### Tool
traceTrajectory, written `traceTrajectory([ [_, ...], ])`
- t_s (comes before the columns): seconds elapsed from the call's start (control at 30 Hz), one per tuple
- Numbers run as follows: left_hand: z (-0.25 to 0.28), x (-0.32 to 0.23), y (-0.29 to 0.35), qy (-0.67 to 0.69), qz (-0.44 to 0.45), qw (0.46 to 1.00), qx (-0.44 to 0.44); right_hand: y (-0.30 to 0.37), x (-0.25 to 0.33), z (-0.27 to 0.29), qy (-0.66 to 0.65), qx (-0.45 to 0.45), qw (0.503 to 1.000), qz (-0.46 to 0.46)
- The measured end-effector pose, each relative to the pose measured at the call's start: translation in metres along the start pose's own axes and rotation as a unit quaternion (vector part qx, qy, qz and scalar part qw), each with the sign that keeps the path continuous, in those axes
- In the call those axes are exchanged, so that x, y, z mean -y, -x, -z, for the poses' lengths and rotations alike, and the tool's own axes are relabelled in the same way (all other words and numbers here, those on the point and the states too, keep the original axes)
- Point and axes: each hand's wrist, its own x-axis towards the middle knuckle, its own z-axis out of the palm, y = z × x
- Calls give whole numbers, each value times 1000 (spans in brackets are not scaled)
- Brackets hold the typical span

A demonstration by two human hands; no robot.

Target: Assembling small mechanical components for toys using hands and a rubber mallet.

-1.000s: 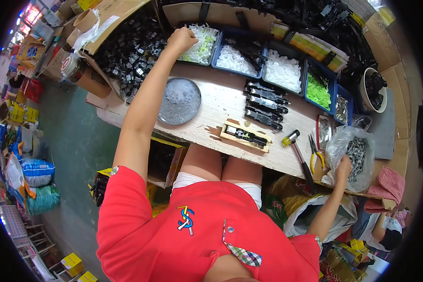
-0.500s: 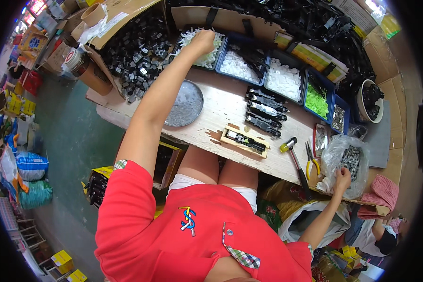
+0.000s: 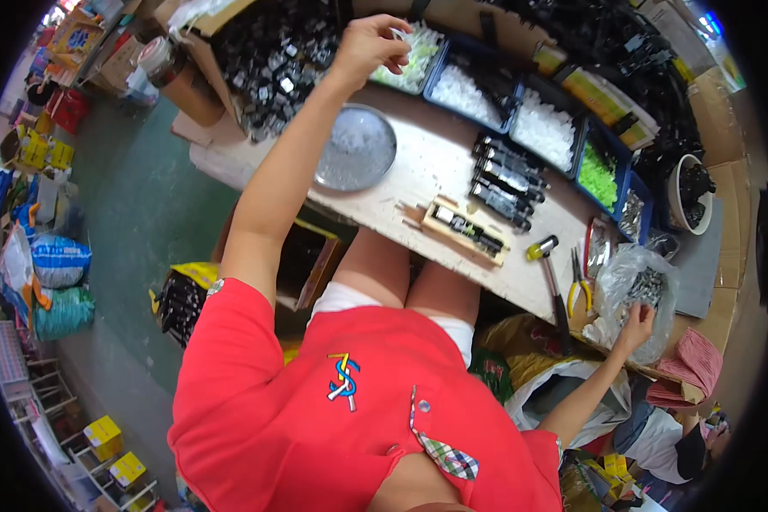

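My left hand (image 3: 370,53) is raised over the near left side of a tray of pale, slender plastic pieces (image 3: 418,64). Its fingers are curled together, and whatever they hold is too small to make out. At the right end of the bench, my right hand (image 3: 637,326) is pinched closed at the near edge of a clear plastic bag (image 3: 610,277) of small metal parts (image 3: 647,287). I cannot see what is between those fingers. On the bench before me, a wooden fixture (image 3: 435,224) bears a black mechanism (image 3: 469,230). Several similar black assemblies (image 3: 508,181) lie behind it.
A round metal dish (image 3: 356,149) rests near the left arm. Trays of white pieces (image 3: 542,128) and green pieces (image 3: 597,175) line the back. A hammer (image 3: 555,282) and yellow-handled pliers (image 3: 580,290) lie toward the right. Black parts (image 3: 273,72) are heaped at the left.
My left hand has lifted away from within the tray of pale pieces to above its left side. The right hand remains at the bag, and the whole view has shifted slightly.
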Motion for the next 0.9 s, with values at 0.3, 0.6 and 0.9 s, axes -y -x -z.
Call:
traceTrajectory([
  [0.3, 39, 28, 128, -191, 91, 975, -66, 24, 98, -45, -24, 58, 986, 156],
  [0.6, 6, 48, 117, -434, -119, 893, 4, 63, 133, -82, -24, 159, 968, 194],
  [0.9, 2, 53, 101, -398, -46, 916, -6, 71, 156, -86, 3, 135, 947, 293],
])
